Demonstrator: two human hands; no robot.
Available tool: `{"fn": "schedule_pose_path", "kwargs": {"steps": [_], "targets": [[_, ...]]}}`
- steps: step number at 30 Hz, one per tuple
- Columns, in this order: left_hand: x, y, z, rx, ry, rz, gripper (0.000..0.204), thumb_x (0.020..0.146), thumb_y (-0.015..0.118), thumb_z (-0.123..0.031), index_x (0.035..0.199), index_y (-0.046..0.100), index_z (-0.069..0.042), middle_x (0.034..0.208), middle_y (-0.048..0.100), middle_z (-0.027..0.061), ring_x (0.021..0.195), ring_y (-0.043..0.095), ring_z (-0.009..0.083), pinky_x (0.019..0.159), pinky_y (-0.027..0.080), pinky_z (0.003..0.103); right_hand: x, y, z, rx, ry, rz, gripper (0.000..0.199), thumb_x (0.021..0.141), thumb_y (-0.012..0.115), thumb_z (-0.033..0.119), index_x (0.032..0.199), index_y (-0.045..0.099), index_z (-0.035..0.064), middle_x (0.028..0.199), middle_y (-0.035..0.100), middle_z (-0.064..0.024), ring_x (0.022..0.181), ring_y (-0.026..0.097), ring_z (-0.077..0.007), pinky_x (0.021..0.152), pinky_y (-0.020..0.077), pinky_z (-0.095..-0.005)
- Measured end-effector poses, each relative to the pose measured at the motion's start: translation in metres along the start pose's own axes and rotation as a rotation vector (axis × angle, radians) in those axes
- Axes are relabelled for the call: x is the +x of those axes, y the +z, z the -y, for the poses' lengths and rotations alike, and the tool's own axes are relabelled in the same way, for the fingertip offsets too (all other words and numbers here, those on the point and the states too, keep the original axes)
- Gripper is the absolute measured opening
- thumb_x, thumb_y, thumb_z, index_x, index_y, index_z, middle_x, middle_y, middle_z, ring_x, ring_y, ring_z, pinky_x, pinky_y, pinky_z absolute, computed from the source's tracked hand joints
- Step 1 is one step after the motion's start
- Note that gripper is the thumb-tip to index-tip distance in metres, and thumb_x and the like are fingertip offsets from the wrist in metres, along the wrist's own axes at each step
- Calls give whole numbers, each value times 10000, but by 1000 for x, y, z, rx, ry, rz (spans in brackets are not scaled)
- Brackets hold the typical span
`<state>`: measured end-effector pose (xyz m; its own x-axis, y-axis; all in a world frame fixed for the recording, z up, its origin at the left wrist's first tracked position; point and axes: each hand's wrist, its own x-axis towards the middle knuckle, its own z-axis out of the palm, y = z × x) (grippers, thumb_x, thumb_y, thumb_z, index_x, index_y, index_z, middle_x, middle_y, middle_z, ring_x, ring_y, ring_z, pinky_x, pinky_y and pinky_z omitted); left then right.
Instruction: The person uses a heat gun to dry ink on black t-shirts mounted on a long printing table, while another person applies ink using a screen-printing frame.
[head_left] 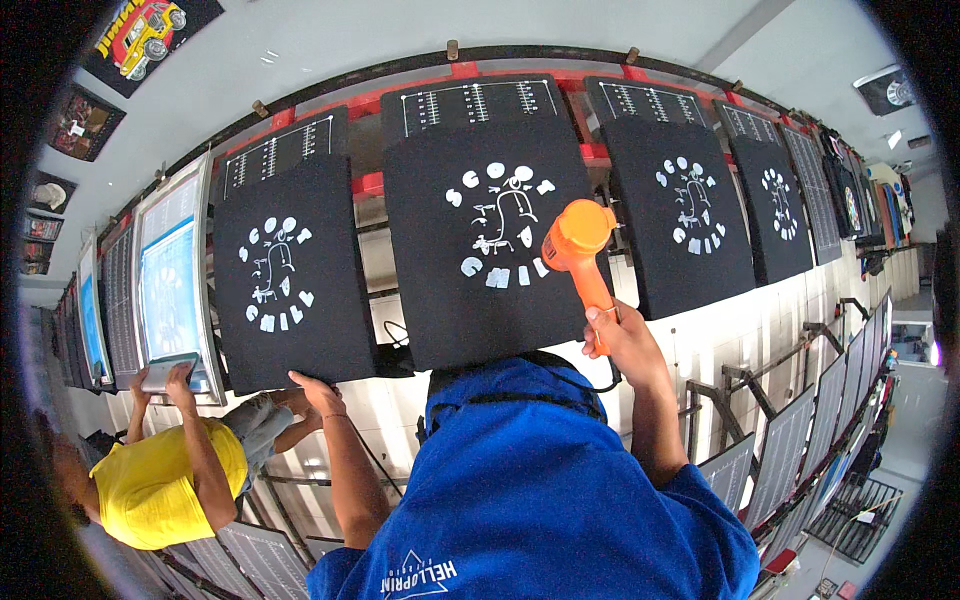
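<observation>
My right hand (626, 345) is wrapped around the handle of an orange blow dryer (583, 235), held over the right edge of a black shirt panel (440, 300). The panel carries a white ring of letters around a line drawing (503, 225). It lies on a dark board with ruled white marks. My left hand (318, 393) has its fingers stretched out, at the lower edge of the neighbouring black shirt panel (340, 330), which bears the same white print; the hand holds nothing. Whether its fingertips touch that edge is hard to tell.
At left, a person in a yellow shirt (165, 485) grips a squeegee (170, 372) on a framed screen (205, 330). More printed black panels (775, 250) stand to the right. A red frame (370, 185) runs behind the boards, and bare ruled boards (780, 455) hang at lower right.
</observation>
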<state>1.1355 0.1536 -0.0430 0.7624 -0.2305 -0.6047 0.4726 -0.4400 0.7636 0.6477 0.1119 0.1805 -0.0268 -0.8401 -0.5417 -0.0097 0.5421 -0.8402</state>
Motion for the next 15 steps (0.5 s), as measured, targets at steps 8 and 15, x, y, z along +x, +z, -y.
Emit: {"fn": "schedule_pose_path", "kwargs": {"steps": [8,15], "targets": [[51,-47,-4,58,-189,339,860,822,261,-796,1199,540,-75,627,537,12,332,376,137,299,271,260,-11,21,1,-9,6,-90,315,921,580,334,950,552,21,686,565,-21,603,595,-120,547,470,-249],[60,-53,-38,-277,-149,362,893,826,300,-789,1341,440,-73,1128,613,102,758,643,186,548,521,268,-22,47,-8,21,-23,-167,323,931,558,345,925,548,22,701,564,-30,597,595,-130,544,469,-259]]}}
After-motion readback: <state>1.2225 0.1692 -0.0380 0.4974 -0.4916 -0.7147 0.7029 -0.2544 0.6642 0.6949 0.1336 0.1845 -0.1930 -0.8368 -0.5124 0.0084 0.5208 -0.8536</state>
